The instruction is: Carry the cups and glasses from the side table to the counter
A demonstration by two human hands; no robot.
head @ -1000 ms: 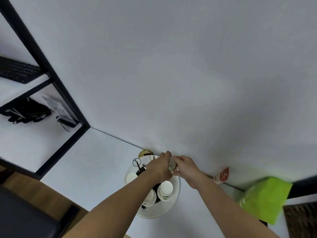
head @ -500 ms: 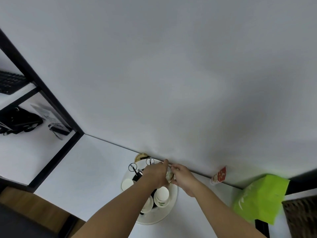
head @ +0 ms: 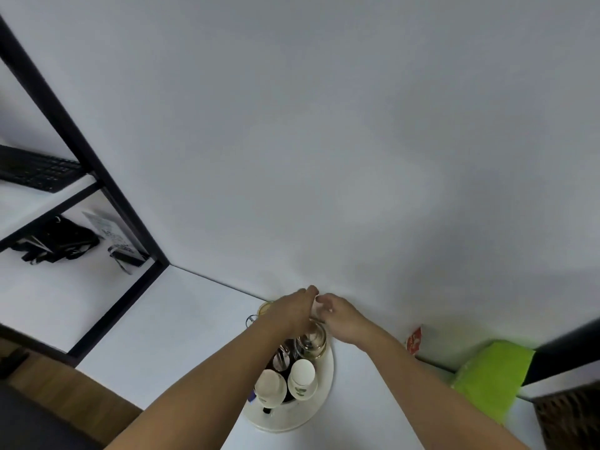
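Observation:
A round white tray point(head: 319, 405) sits on the white table against the wall. On it stand two upturned white paper cups point(head: 303, 375) point(head: 269, 387), a clear glass point(head: 310, 343) and some dark items. My left hand point(head: 292, 311) and my right hand point(head: 342, 319) meet over the tray's far edge, fingertips touching. Both close on a small pale cup point(head: 316, 309) that shows only as a sliver between them. The glass stands just below my hands.
The white wall rises right behind the tray. A black-framed shelf point(head: 107, 190) at left holds a keyboard point(head: 35, 170) and a black bag point(head: 58, 242). A red packet point(head: 414, 342) and a green bag point(head: 493, 375) lie at right. A gold lid point(head: 264, 308) peeks out by my left wrist.
My hands stayed together and rose slightly toward the wall, uncovering the clear glass beneath them. The view shifted a little.

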